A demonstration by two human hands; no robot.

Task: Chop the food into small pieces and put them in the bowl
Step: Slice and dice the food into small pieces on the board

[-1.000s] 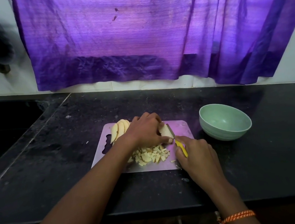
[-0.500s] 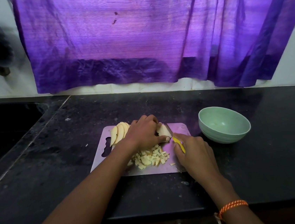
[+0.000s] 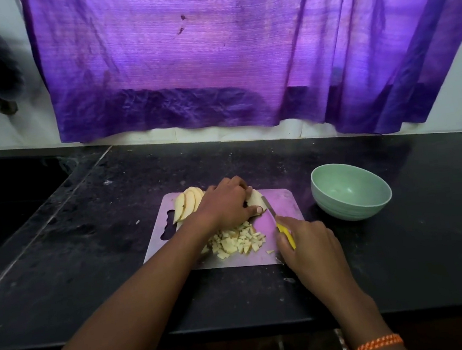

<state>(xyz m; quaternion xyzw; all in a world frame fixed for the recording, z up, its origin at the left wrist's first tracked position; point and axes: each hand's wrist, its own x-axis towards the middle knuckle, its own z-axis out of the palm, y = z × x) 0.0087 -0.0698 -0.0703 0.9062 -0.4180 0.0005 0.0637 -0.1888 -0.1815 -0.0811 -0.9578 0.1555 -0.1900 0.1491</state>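
While the left hand [image 3: 224, 204] is gripping an apple wedge [image 3: 254, 198] to steady it, the right hand's [image 3: 308, 241] fingers are clenching the knife [image 3: 276, 218], dicing beside the empty bowl [image 3: 351, 191].

A purple curtain [image 3: 211, 62] hangs above the black countertop [image 3: 91, 277].

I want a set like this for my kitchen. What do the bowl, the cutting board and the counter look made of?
Bowl: pale green, matte, with faint ribbing outside; probably plastic or a fibre composite, possibly ceramic.
Cutting board: very thin and flat with a cut-out handle and a dull sheen; thin plastic or sheet metal, hard to say under the purple light.
Counter: black polished stone, likely granite, glossy and speckled.
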